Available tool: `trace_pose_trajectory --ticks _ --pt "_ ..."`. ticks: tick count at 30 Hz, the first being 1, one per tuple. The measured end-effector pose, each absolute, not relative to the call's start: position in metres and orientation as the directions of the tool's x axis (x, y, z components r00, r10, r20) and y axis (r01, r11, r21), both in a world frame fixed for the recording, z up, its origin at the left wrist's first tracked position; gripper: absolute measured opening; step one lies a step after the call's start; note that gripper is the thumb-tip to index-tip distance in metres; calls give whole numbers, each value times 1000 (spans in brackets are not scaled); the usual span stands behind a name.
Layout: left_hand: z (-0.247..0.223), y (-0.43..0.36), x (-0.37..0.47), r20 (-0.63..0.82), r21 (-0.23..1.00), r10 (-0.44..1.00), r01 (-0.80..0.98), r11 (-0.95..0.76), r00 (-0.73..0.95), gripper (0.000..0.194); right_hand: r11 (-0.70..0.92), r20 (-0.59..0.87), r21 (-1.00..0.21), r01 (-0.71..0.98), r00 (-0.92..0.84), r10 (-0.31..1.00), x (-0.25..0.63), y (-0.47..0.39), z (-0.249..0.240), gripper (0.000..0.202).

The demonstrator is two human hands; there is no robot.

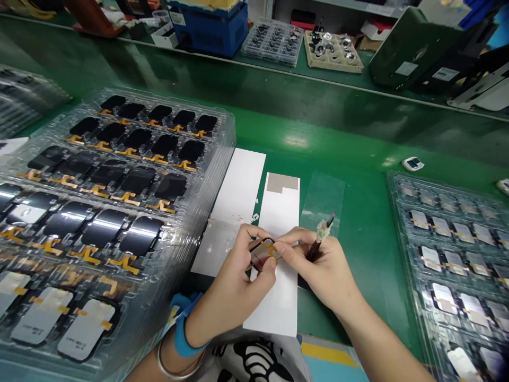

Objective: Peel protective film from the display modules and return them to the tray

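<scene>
A small display module (260, 255), its silvery back turned up and its orange flex cable showing, is in my left hand (237, 281). The left thumb and fingers are closed around its edges. At the module's right edge, the thumb and index finger of my right hand (324, 273) pinch at the cable end. A slim dark tool (315, 249), wrapped in clear tape near its upper end, is tucked in the same right hand. Both hands are above a white strip sheet (274, 305) with a grey-brown patch (281, 183) at its far end.
Stacked clear trays (228, 140) of black display modules stand at left. Another clear tray (401, 233) of silver-backed pieces lies at right. A second white sheet (242, 175) and a transparent film (324, 191) lie on the green bench. Behind, a shelf carries a blue box (210, 29) and part trays.
</scene>
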State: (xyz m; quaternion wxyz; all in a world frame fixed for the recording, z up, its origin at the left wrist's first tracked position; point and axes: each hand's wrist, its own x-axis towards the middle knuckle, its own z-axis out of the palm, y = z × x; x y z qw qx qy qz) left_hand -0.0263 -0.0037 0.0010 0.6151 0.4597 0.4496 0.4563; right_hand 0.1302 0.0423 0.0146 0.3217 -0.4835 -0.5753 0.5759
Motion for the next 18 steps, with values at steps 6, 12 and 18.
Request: trace_pose_trajectory --ticks 6,12,18 --pt "-1 -3 -26 -121 991 984 -48 128 128 12 17 12 -999 45 -88 996 140 57 6 39" --pt "-4 -2 -26 -10 995 989 104 -6 148 4 108 113 -993 42 120 986 139 104 7 48" --pt "-4 3 -23 85 916 978 371 -152 192 17 51 50 -999 -9 96 994 125 133 -22 54"
